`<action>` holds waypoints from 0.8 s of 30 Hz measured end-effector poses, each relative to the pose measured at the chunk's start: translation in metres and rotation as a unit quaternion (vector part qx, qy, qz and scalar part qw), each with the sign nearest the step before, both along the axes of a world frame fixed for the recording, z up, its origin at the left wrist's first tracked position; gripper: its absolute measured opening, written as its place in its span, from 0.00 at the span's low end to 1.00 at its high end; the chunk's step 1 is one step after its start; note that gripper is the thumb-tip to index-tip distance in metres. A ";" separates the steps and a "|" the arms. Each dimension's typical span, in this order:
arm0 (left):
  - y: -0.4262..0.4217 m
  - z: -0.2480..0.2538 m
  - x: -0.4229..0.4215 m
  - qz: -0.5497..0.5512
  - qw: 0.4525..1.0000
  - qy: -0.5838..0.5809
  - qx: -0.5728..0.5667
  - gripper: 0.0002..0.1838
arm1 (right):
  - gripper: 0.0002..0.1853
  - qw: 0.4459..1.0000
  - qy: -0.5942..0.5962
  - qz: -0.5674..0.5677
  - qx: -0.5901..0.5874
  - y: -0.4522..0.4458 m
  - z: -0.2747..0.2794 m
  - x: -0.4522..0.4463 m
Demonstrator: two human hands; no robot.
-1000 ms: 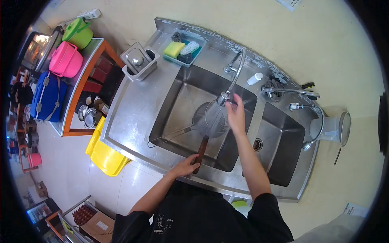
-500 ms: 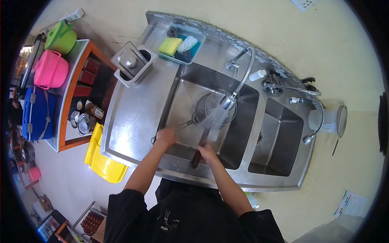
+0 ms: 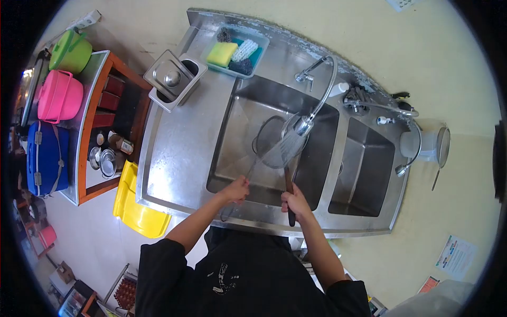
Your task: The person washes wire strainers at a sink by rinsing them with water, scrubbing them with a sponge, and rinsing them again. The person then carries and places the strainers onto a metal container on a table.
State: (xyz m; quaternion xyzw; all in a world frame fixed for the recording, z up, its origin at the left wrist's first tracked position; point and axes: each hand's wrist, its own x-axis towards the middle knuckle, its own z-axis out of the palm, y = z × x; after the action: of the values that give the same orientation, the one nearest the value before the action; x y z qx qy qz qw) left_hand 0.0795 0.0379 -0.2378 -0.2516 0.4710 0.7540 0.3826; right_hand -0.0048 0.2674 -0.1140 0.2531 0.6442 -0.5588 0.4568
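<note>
Right hand (image 3: 297, 203) around dark-brown handle (image 3: 289, 180)

Looks like a kitchen washing-up area, seen from above. Includes a two-basin stainless steel sink (image 3: 169, 174), a spray tap (image 3: 304, 125) running over a dark-handled utensil (image 3: 289, 180), and a tub (image 3: 258, 56) holding a yellow sponge (image 3: 222, 54) and scrubbers (image 3: 245, 50). Shows, to the left, an orange-framed cabinet (image 3: 100, 190) with metalware (image 3: 108, 162) inside and colourful containers (image 3: 60, 98) on top.

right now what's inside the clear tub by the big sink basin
A yellow sponge, a pale textured scrubber and two dark scourers, with something teal showing around them. Whatever lies directly beneath them is covered.
</note>
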 end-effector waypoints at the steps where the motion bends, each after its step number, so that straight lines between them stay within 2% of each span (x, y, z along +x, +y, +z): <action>1: 0.006 0.015 -0.005 -0.006 1.000 0.005 -0.020 0.13 | 0.36 1.000 -0.004 0.011 0.007 0.001 -0.004 -0.004; 3: 0.016 0.047 -0.016 -0.019 0.998 0.018 -0.060 0.15 | 0.34 0.996 -0.045 -0.054 -0.050 -0.008 0.008 -0.016; 5: -0.001 0.009 -0.003 -0.046 0.989 0.047 -0.133 0.10 | 0.29 0.985 -0.075 -0.113 -0.104 -0.005 0.008 -0.028; 6: -0.012 -0.006 0.000 -0.055 0.982 0.063 -0.172 0.09 | 0.30 0.983 -0.069 -0.120 -0.116 -0.001 0.012 -0.032; 8: -0.027 -0.001 0.002 -0.050 0.980 0.064 -0.184 0.09 | 0.32 0.978 -0.063 -0.136 -0.142 0.007 0.022 -0.033; 9: -0.031 0.006 0.003 -0.049 0.979 0.063 -0.187 0.10 | 0.36 0.972 -0.069 -0.146 -0.168 0.013 0.025 -0.033; 12: 0.001 0.079 -0.011 -0.083 0.980 0.061 -0.171 0.15 | 0.29 0.972 -0.072 -0.140 -0.177 0.016 0.017 -0.022; 13: 0.006 0.058 -0.004 -0.070 0.956 0.131 -0.252 0.14 | 0.32 0.976 -0.062 -0.132 -0.161 0.010 0.020 -0.018; 15: 0.013 -0.019 0.014 -0.042 0.872 0.272 -0.404 0.13 | 0.38 0.984 -0.037 -0.115 -0.132 -0.006 0.028 -0.011; 16: 0.006 -0.042 0.023 -0.016 0.862 0.290 -0.416 0.12 | 0.37 0.977 -0.042 -0.145 -0.147 -0.002 0.029 -0.012; 17: -0.004 -0.035 0.024 -0.002 0.896 0.250 -0.368 0.13 | 0.37 0.970 -0.050 -0.175 -0.161 0.008 0.030 -0.012; 18: -0.019 0.004 0.017 0.002 0.952 0.152 -0.267 0.13 | 0.36 0.962 -0.060 -0.206 -0.171 0.021 0.032 -0.010; 19: -0.031 0.044 0.011 0.009 0.982 0.068 -0.176 0.14 | 0.32 0.950 -0.060 -0.192 -0.239 0.034 0.044 -0.013; 21: -0.050 0.105 0.004 0.026 0.997 -0.026 -0.068 0.15 | 0.32 0.965 -0.054 -0.145 -0.211 0.055 0.054 -0.011; 24: -0.062 0.138 -0.002 0.002 0.998 -0.042 -0.049 0.18 | 0.34 0.983 -0.049 -0.084 -0.158 0.074 0.061 -0.003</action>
State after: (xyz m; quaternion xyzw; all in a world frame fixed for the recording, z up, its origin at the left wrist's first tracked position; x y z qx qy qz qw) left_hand 0.0776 -0.0245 -0.0994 -0.3019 0.4906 0.7195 0.3879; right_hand -0.0082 0.3415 -0.0528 0.2579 0.5010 -0.6770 0.4734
